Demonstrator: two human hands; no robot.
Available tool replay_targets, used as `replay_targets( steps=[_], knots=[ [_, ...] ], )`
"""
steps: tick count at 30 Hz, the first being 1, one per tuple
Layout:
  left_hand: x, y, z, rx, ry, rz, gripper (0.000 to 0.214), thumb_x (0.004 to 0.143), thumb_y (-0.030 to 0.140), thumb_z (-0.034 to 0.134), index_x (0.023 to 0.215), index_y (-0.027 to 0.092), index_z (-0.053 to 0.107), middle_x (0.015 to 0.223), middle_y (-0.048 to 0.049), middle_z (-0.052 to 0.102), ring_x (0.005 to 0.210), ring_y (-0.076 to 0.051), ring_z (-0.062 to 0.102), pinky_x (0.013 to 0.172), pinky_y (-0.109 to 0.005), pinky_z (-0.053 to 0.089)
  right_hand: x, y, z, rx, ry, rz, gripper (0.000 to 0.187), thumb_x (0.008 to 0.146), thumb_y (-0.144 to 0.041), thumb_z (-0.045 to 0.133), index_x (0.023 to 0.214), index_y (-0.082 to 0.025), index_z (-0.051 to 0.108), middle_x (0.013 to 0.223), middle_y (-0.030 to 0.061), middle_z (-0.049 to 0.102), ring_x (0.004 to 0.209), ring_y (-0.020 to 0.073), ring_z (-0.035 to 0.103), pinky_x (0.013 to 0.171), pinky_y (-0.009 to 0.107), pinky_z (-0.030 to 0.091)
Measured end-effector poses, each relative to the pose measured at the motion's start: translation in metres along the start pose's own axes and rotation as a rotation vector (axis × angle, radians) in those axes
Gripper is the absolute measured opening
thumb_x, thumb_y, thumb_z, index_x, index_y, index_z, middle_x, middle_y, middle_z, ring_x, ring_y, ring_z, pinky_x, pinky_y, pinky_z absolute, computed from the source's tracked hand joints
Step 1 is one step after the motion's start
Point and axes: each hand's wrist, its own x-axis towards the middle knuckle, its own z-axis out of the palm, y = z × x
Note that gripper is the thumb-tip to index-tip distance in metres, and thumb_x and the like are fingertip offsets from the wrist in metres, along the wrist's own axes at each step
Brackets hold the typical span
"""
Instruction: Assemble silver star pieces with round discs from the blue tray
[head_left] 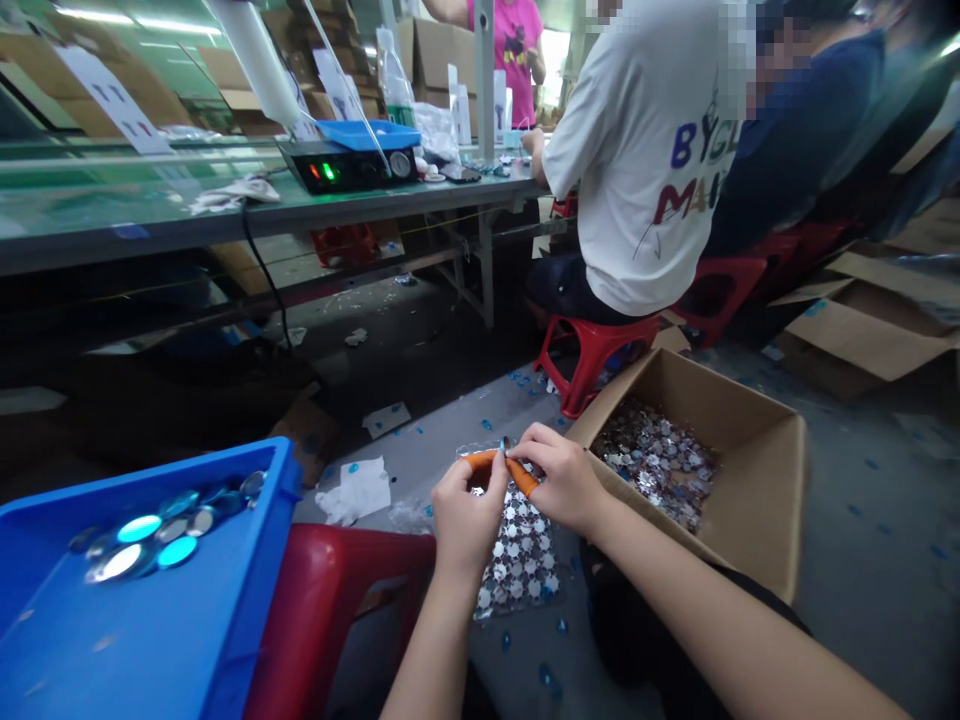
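Between the fingertips of both hands, a small round disc (pixel 505 443) with a bluish edge is held up on its side. My left hand (pixel 466 508) pinches it from the left, with an orange cover on one finger. From the right, my right hand (pixel 564 478) grips it too, and an orange cover wraps a finger there as well. Below them lies a clear plastic tray or bag of silvery scalloped pieces (pixel 521 560), partly hidden by the hands. Shiny round discs (pixel 176 552), some with blue faces, lie in the blue bin (pixel 262 560) at the left.
A red stool (pixel 322 580) supports the blue bin. To the right stands an open cardboard box (pixel 757 480) with many silvery pieces inside. A person in a white shirt (pixel 645 150) sits on a red stool (pixel 574 365) ahead, beside a long workbench (pixel 225 225). Blue bits litter the floor.
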Motion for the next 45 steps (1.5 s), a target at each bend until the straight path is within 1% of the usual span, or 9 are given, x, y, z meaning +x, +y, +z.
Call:
replay_targets(
  steps=[8, 13, 19, 23, 27, 30, 34, 38, 45],
  knots=[
    [0.001, 0.000, -0.002, 0.092, 0.035, 0.042, 0.018, 0.087, 0.036, 0.068, 0.082, 0.018, 0.071, 0.075, -0.0036, 0.069, 0.067, -0.018, 0.061, 0.066, -0.028, 0.048, -0.002, 0.000, 0.001, 0.002, -0.022, -0.032, 0.013, 0.088, -0.013, 0.060, 0.094, -0.020, 0.070, 0.090, 0.0046, 0.063, 0.073, 0.0143, 0.058, 0.064, 0.025, 0.045],
    [0.003, 0.001, -0.001, 0.139, 0.076, 0.110, 0.014, 0.087, 0.031, 0.067, 0.082, 0.018, 0.069, 0.075, -0.0027, 0.065, 0.067, -0.018, 0.059, 0.066, -0.029, 0.046, -0.003, 0.001, 0.005, 0.143, -0.016, 0.067, 0.015, 0.086, -0.012, 0.065, 0.095, -0.021, 0.072, 0.088, 0.0032, 0.062, 0.063, 0.0114, 0.053, 0.058, 0.025, 0.044],
    [0.003, -0.003, -0.005, 0.308, 0.081, 0.357, 0.011, 0.092, 0.026, 0.062, 0.085, 0.018, 0.066, 0.079, -0.0040, 0.062, 0.073, -0.018, 0.058, 0.069, -0.029, 0.045, 0.002, 0.001, 0.007, 0.389, -0.010, 0.281, 0.010, 0.084, -0.021, 0.070, 0.092, -0.019, 0.076, 0.087, 0.0043, 0.064, 0.064, 0.0118, 0.055, 0.055, 0.024, 0.046],
    [0.003, -0.010, -0.003, 0.430, 0.042, 0.516, 0.011, 0.094, 0.024, 0.058, 0.090, 0.018, 0.065, 0.084, -0.0064, 0.064, 0.079, -0.022, 0.060, 0.073, -0.032, 0.045, 0.005, 0.003, 0.006, 0.423, 0.002, 0.376, 0.008, 0.082, -0.023, 0.072, 0.085, -0.017, 0.076, 0.084, 0.0045, 0.066, 0.064, 0.0118, 0.056, 0.056, 0.024, 0.046],
    [0.004, -0.012, -0.001, 0.429, 0.002, 0.577, 0.009, 0.095, 0.022, 0.059, 0.095, 0.017, 0.065, 0.088, -0.0077, 0.065, 0.083, -0.022, 0.060, 0.077, -0.033, 0.046, 0.004, 0.005, 0.007, 0.433, 0.013, 0.417, 0.006, 0.077, -0.021, 0.072, 0.080, -0.016, 0.071, 0.082, 0.0038, 0.064, 0.062, 0.0114, 0.054, 0.054, 0.024, 0.045],
    [0.003, -0.007, 0.002, 0.335, 0.013, 0.479, 0.009, 0.094, 0.023, 0.060, 0.092, 0.017, 0.066, 0.084, -0.0052, 0.064, 0.078, -0.019, 0.059, 0.074, -0.030, 0.046, 0.003, 0.004, 0.008, 0.511, 0.017, 0.433, 0.011, 0.076, -0.023, 0.073, 0.083, -0.016, 0.069, 0.079, 0.0027, 0.063, 0.065, 0.0122, 0.056, 0.057, 0.024, 0.046],
    [0.003, 0.000, 0.005, 0.168, 0.066, 0.212, 0.013, 0.091, 0.030, 0.063, 0.087, 0.018, 0.068, 0.081, -0.0036, 0.064, 0.074, -0.018, 0.059, 0.070, -0.028, 0.046, 0.004, 0.005, 0.011, 0.674, 0.002, 0.485, 0.021, 0.075, -0.030, 0.076, 0.088, -0.016, 0.066, 0.079, 0.0024, 0.064, 0.068, 0.0131, 0.058, 0.060, 0.024, 0.047],
    [0.005, -0.001, 0.007, 0.006, 0.071, -0.016, 0.023, 0.088, 0.039, 0.067, 0.090, 0.017, 0.069, 0.082, -0.0052, 0.069, 0.075, -0.019, 0.063, 0.072, -0.029, 0.048, 0.004, 0.008, 0.015, 0.817, -0.023, 0.590, 0.031, 0.072, -0.039, 0.080, 0.086, -0.016, 0.064, 0.074, 0.0008, 0.062, 0.059, 0.0105, 0.051, 0.052, 0.023, 0.038],
    [0.010, -0.005, 0.005, -0.190, 0.063, -0.185, 0.031, 0.082, 0.044, 0.071, 0.089, 0.014, 0.068, 0.079, -0.0053, 0.068, 0.074, -0.018, 0.061, 0.070, -0.028, 0.048, 0.011, -0.001, 0.005, 1.001, -0.024, 0.740, 0.034, 0.066, -0.041, 0.081, 0.079, -0.016, 0.063, 0.050, -0.0055, 0.049, 0.046, 0.0078, 0.037, 0.046, 0.023, 0.025]
  ],
)
